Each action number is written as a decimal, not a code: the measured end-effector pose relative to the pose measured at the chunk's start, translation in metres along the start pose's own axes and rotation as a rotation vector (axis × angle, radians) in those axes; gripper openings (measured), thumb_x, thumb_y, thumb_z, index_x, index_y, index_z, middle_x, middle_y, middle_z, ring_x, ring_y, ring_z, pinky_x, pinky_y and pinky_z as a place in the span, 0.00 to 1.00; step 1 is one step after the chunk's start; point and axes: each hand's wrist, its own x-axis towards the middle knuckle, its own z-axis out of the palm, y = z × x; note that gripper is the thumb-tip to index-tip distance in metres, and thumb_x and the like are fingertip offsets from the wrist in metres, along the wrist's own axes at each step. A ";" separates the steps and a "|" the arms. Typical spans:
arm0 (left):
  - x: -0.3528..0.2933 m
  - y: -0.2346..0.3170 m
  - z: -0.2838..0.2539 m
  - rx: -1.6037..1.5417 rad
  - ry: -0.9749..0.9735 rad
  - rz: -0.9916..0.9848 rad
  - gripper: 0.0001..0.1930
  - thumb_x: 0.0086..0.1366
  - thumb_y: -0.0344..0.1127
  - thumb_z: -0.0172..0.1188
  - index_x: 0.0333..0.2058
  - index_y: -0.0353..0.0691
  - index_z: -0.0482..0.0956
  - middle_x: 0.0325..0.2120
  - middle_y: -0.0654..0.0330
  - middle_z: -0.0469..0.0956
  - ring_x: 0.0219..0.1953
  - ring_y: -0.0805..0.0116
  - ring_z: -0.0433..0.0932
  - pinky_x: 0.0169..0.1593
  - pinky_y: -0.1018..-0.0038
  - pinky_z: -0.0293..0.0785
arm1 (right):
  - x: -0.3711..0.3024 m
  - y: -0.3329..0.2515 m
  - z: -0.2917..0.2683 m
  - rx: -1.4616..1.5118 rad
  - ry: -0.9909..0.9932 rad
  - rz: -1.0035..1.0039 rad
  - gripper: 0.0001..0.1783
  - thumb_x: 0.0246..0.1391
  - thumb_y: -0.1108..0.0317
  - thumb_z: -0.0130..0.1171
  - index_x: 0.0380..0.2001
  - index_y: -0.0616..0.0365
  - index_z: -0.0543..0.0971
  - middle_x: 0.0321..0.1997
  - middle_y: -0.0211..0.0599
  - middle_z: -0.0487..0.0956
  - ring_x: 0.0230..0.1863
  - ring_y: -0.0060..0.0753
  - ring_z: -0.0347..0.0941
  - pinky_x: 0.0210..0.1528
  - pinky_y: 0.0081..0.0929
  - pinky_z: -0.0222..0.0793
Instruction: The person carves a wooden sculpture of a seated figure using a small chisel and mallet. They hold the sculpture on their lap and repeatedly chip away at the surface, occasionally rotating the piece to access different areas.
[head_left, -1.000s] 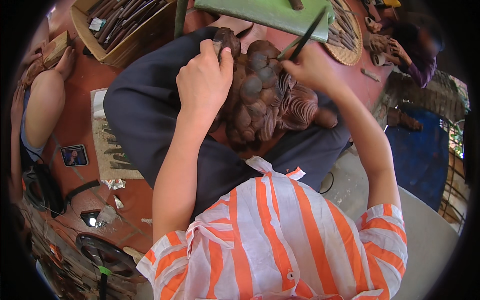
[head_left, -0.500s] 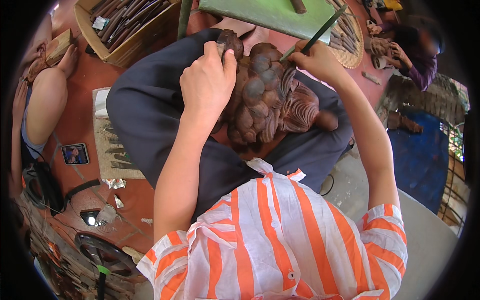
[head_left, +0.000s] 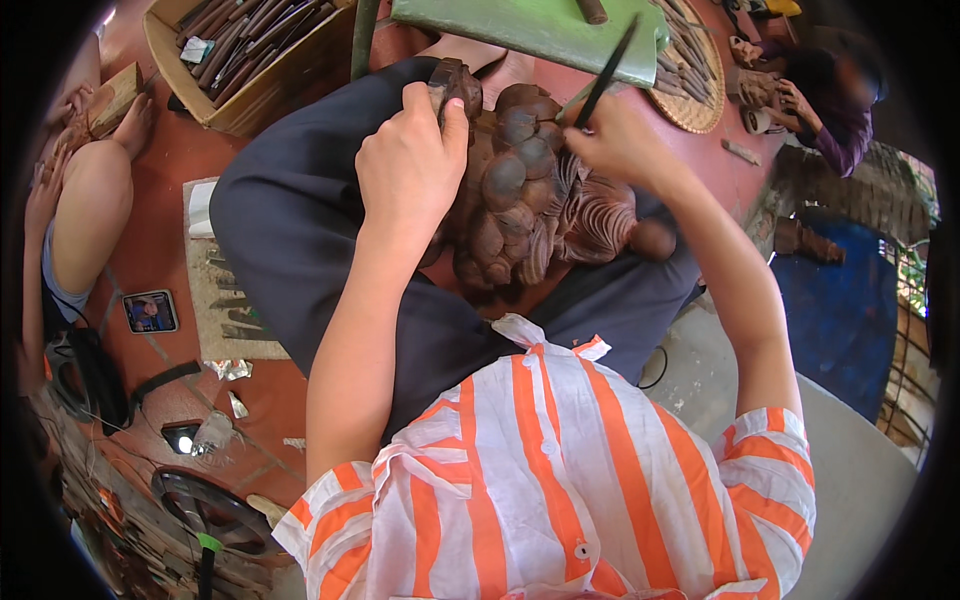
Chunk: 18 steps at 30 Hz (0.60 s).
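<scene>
A dark brown wood carving (head_left: 515, 190), with rounded bumps and fine grooved swirls, rests across my lap between my knees. My left hand (head_left: 415, 155) is closed around a knob at its upper left, thumb on top. In my right hand (head_left: 620, 140) is a thin, dark, flat strip-like tool (head_left: 612, 70), pinched with one end pointing up and away over the green surface. That hand is at the carving's upper right side. The tool's lower end is hidden by my fingers, so I cannot tell whether it touches the wood.
Ahead stands a green bench (head_left: 520, 30). A cardboard box (head_left: 235, 105) of wooden-handled tools is at the far left, a woven tray (head_left: 715, 110) with more at the right. Flat blades lie on a mat (head_left: 240, 345); a phone (head_left: 150, 311) is beside it. Other people sit at both sides.
My right hand has shifted slightly left and down over the carving, and the tool now stands steeper. My left hand keeps its hold, with barely any movement.
</scene>
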 end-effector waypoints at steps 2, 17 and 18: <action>0.000 0.000 0.000 -0.007 -0.004 0.004 0.17 0.67 0.47 0.48 0.37 0.36 0.71 0.22 0.42 0.78 0.28 0.39 0.78 0.32 0.51 0.73 | 0.006 0.005 -0.017 0.115 -0.058 0.189 0.13 0.46 0.63 0.56 0.26 0.64 0.80 0.21 0.45 0.77 0.27 0.40 0.75 0.32 0.35 0.69; 0.000 0.001 0.000 -0.003 -0.004 0.051 0.16 0.67 0.45 0.48 0.35 0.36 0.70 0.21 0.45 0.79 0.26 0.42 0.78 0.30 0.52 0.74 | -0.059 0.048 -0.018 0.494 0.177 0.328 0.12 0.58 0.67 0.56 0.28 0.67 0.77 0.32 0.37 0.81 0.33 0.22 0.76 0.39 0.20 0.73; -0.001 0.001 0.000 -0.003 -0.007 0.029 0.17 0.67 0.46 0.48 0.37 0.36 0.71 0.22 0.44 0.78 0.27 0.40 0.78 0.32 0.52 0.73 | -0.074 0.047 -0.012 0.528 0.200 0.360 0.12 0.59 0.67 0.55 0.30 0.67 0.77 0.35 0.38 0.81 0.36 0.24 0.77 0.40 0.21 0.74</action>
